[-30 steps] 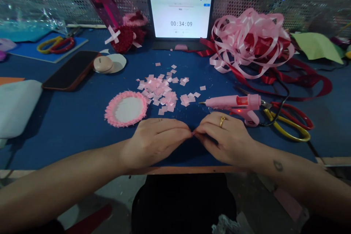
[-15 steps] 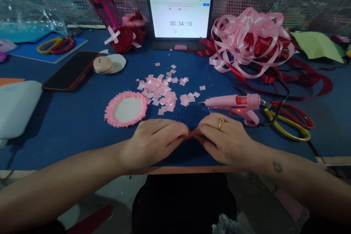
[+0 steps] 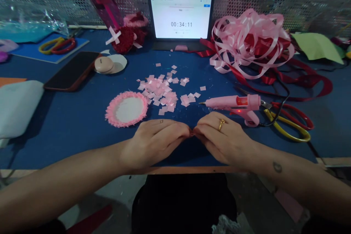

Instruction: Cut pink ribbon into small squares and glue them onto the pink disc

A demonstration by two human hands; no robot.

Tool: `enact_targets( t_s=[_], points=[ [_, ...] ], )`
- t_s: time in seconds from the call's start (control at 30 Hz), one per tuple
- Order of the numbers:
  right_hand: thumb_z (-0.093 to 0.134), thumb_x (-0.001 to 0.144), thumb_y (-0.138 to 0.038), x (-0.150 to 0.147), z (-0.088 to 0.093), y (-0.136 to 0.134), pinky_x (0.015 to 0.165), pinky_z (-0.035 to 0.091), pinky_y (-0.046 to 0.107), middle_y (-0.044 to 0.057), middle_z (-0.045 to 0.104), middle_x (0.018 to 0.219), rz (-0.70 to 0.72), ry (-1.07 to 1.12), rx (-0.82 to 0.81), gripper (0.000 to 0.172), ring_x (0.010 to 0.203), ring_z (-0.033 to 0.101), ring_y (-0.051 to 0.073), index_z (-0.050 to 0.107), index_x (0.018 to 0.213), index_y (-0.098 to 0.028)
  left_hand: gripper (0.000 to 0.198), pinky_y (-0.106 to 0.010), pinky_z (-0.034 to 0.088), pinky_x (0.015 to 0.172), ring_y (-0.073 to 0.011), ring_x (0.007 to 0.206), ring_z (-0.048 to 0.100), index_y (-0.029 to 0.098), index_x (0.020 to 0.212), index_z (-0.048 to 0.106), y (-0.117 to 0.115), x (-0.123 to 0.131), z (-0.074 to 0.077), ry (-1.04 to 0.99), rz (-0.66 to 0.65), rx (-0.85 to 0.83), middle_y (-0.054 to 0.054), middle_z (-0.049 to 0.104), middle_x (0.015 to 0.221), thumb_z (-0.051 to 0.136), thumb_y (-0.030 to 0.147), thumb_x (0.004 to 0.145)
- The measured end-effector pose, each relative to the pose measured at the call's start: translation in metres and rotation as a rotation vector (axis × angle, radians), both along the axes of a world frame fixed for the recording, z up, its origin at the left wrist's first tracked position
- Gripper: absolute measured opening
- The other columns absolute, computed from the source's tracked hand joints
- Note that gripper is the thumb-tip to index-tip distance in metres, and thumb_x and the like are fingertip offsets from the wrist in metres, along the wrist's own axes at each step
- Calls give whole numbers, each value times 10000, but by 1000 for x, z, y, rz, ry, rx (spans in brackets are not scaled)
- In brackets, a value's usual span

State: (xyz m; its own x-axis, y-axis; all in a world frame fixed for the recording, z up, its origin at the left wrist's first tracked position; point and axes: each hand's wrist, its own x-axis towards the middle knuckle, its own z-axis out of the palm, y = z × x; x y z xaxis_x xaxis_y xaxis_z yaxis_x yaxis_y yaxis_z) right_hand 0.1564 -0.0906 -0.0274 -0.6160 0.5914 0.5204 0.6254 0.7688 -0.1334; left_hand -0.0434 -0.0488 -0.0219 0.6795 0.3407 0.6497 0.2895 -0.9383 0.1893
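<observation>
My left hand [image 3: 155,144] and my right hand [image 3: 225,139] meet fingertip to fingertip above the front of the table. Both are closed in a pinch on a small pink ribbon piece [image 3: 192,133], mostly hidden by the fingers. Just beyond my left hand lies a round white disc [image 3: 128,109] edged with folded pink ribbon. Cut pink ribbon squares [image 3: 160,89] are scattered behind the hands. A pink hot glue gun [image 3: 233,102] lies on its side beyond my right hand, its nozzle pointing left and a red light on it.
Scissors [image 3: 290,128] with red and yellow handles lie beside the glue gun. Behind them is a heap of pink ribbon [image 3: 249,40] with red ribbon. A tablet [image 3: 181,14] showing a timer stands at the back. At left are a phone [image 3: 72,71] and more scissors [image 3: 59,45].
The hands keep the same pinch, with only a very slight shift of the fingers. The tablet's timer has gone from 34:10 to 34:11.
</observation>
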Motion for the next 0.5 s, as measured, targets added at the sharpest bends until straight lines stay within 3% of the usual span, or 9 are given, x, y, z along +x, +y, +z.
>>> enact_targets(
  t_s=[0.5],
  points=[
    [422,823,-6,-1,0,-3,661,462,341,102,582,752,6,-131,86,227,761,493,214,619,753,-96,134,-118,543,713,-52,726,679,177,816,590,1,-1,-4,-19,-38,-11,42,721,781,572,45,801]
  ],
)
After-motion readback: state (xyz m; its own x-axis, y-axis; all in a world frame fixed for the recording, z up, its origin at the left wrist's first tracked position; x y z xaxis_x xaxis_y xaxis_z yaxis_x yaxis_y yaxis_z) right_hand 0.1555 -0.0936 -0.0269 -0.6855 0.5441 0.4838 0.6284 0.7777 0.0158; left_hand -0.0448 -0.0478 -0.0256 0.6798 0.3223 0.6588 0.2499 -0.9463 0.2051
